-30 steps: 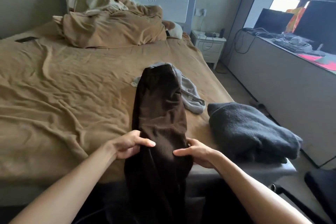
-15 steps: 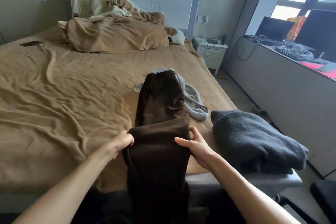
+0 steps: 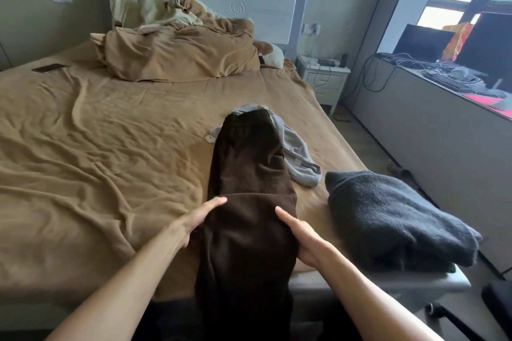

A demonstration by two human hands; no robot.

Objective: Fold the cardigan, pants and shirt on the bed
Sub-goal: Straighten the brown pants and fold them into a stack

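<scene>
Between the left hand (image 3: 194, 223) and right hand (image 3: 303, 241) lay the pants (image 3: 249, 174) on the bed (image 3: 110, 160), their lower end hanging off its edge. Each hand clamped a side of the pants, thumb on top, fingers tucked under. Right of the right hand sat the folded cardigan (image 3: 388, 216); beyond both, the crumpled shirt (image 3: 296, 152)

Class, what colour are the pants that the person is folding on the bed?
The pants are dark brown and plain; the head view shows them best.
</scene>
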